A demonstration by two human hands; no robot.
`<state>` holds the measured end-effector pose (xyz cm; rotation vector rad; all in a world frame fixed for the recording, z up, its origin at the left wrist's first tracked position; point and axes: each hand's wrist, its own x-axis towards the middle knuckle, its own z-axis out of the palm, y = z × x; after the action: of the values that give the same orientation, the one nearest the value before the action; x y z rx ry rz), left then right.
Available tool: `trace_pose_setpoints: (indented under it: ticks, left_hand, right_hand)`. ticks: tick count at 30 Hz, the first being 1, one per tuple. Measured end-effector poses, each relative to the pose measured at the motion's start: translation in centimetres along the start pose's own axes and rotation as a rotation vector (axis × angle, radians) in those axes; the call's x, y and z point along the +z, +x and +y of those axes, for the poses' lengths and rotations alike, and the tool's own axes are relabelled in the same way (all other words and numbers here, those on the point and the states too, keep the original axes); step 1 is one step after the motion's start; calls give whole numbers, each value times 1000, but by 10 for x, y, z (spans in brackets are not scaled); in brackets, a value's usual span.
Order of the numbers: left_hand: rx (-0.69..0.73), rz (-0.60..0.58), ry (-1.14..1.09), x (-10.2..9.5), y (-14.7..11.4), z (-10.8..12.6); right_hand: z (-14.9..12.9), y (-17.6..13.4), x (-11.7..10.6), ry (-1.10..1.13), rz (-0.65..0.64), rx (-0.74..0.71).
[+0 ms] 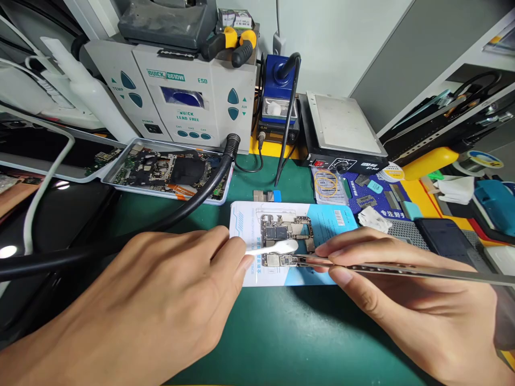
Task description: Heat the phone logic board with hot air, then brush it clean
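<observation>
A phone circuit board (pixel 284 231) lies on a white and blue card (pixel 257 276) on the green mat. My left hand (pixel 193 284) is closed around the thin stick of a cotton swab (pixel 281 247), whose white tip hovers over or rests on the lower part of the board; I cannot tell which. My right hand (pixel 386 284) pinches a pair of metal tweezers (pixel 378 269) between thumb and fingers. The tweezer tips point left and meet the board's lower edge, close to the swab tip. Whether anything is between the tips is too small to see.
Behind stand a hot air station (pixel 189 96), a soldering iron holder (pixel 277 80) and a heating plate (pixel 346 128). A black hose (pixel 193 201) crosses the left side in front of a tray of boards (pixel 161 169). A dark phone (pixel 442 238) and blades (pixel 366 201) lie right.
</observation>
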<state>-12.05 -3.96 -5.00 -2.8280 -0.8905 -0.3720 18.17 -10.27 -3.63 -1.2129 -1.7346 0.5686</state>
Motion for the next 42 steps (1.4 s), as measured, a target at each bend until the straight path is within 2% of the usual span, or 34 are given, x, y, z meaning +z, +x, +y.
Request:
trace_pose_setpoints:
  ticks: [10, 19, 26, 31, 42]
  left_hand:
    - [33, -5, 46, 2, -1, 0]
    - [52, -17, 46, 0, 2, 0]
    - [34, -29, 45, 0, 2, 3]
    - [73, -19, 50, 0, 1, 2]
    - [5, -35, 37, 3, -5, 4]
  right_hand:
    - [-2, -2, 4, -8, 8, -9]
    - [-10, -2, 2, -128, -36, -55]
    - [-12, 3, 3, -92, -5, -67]
    - [-16, 5, 5, -119, -13, -87]
    - [-18, 5, 5, -194, -52, -137]
